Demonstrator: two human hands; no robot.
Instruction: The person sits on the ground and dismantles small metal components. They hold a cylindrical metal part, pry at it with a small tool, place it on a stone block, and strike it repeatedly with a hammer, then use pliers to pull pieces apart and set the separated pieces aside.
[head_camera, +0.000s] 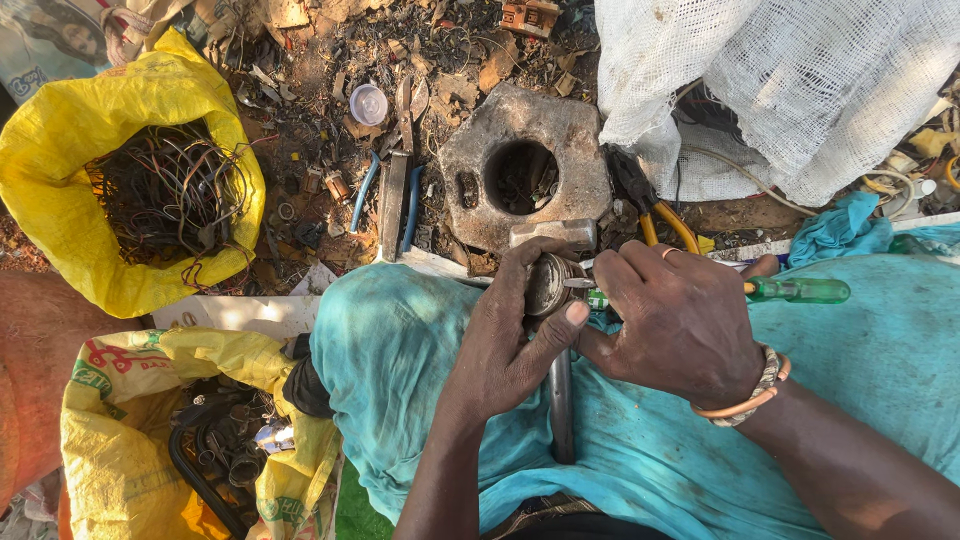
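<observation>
The cloth (400, 350) over the lap is faded teal, mottled with darker stains. The screwdriver (795, 291) has a clear green handle and a silver shaft; the round part (547, 285) held in the left hand (505, 345) is dull grey metal with coppery windings at its edge. The right hand (680, 325) wears a ring, and its wrist bears an orange band and a beaded cream bracelet (750, 395). The upper sack (60, 130) is bright yellow, filled with dark brown wire; the lower sack (110, 440) is yellow with red and green print. The pliers (665, 225) have orange handles, the woven bag (790, 70) is white mesh, and the stone block (560, 135) is grey-brown
</observation>
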